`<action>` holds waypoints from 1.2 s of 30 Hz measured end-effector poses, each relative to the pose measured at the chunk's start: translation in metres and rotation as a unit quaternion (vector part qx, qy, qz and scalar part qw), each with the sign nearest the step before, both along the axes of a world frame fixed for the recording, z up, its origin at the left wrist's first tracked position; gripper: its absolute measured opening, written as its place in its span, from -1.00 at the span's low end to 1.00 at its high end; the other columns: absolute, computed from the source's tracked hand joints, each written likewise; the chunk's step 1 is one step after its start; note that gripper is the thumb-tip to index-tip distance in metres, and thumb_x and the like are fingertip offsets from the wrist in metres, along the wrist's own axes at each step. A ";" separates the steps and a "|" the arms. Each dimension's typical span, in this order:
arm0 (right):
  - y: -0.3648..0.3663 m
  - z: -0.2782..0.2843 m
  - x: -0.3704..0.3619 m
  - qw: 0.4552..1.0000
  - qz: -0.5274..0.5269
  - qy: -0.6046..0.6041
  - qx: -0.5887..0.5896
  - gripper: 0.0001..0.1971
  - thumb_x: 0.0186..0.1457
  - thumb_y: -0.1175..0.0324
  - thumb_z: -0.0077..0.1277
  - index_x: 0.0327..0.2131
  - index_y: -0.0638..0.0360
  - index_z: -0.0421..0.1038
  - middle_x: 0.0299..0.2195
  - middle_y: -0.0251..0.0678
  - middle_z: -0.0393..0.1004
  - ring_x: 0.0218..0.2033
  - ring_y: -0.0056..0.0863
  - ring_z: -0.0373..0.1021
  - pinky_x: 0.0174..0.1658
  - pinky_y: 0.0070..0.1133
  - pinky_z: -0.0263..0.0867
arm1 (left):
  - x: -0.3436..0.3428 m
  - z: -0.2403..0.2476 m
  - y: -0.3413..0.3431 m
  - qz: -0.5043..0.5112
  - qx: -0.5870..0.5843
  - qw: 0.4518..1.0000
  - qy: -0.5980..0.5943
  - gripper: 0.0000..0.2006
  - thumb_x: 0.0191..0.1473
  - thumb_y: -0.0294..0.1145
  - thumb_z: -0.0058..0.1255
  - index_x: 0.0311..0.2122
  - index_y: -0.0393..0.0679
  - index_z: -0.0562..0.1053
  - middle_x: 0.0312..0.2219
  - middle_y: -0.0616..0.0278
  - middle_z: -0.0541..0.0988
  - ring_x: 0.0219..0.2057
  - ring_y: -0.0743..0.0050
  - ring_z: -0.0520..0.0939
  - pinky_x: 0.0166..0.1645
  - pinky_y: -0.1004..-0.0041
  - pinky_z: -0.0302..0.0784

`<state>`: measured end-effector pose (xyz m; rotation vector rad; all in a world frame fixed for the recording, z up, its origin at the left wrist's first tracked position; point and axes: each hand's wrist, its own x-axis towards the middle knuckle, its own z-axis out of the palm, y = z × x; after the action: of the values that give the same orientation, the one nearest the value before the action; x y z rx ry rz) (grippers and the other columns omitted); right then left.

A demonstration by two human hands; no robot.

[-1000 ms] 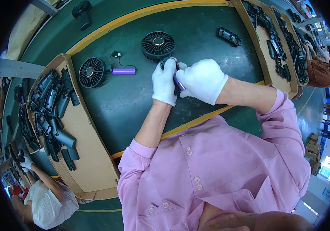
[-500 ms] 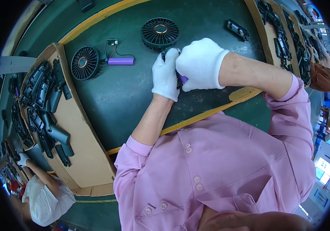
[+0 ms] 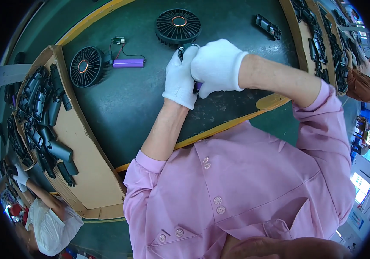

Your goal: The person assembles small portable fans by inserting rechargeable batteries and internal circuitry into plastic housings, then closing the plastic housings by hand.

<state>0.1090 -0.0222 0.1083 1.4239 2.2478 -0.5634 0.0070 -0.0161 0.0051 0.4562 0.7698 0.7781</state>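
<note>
My left hand (image 3: 179, 81), in a white glove, is closed round the dark handle of a handheld fan (image 3: 178, 26). Its round black head with a copper-coloured centre ring lies just beyond my fingers. My right hand (image 3: 217, 67), gloved too, presses with bent fingers against the same handle from the right. A sliver of purple battery (image 3: 198, 86) shows between the hands; most of the handle is hidden. To the left lies a second fan head (image 3: 86, 67), with a purple battery (image 3: 128, 63) and a small circuit board (image 3: 117, 40) joined by thin wires.
A black handle shell (image 3: 268, 26) lies at the far right of the green table. Cardboard boxes with black plastic parts stand left (image 3: 91, 172) and right (image 3: 299, 43). Yellow edging (image 3: 219, 126) borders the table's near side. Another person in white (image 3: 51, 224) works at lower left.
The whole view has shifted slightly, so table items sit a little higher and further left. Both hands stay on the fan handle, and less of the purple battery shows between them.
</note>
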 end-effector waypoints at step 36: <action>-0.010 -0.061 0.061 0.867 0.208 0.238 0.385 -0.78 -0.05 0.14 0.11 -0.48 0.02 0.35 -0.48 -0.35 0.26 -0.42 -0.40 0.27 -0.33 -0.50 0.20 | -0.006 -0.006 0.001 -0.046 0.045 0.998 -0.018 -0.84 0.14 -0.30 -0.03 -0.27 -0.16 0.40 -0.50 0.40 0.41 -0.52 0.70 0.41 -0.45 0.58 0.36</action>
<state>0.1701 -0.0317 0.0477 1.0867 3.2947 0.2031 0.0011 -0.0152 -0.0008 0.5532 0.6784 0.7357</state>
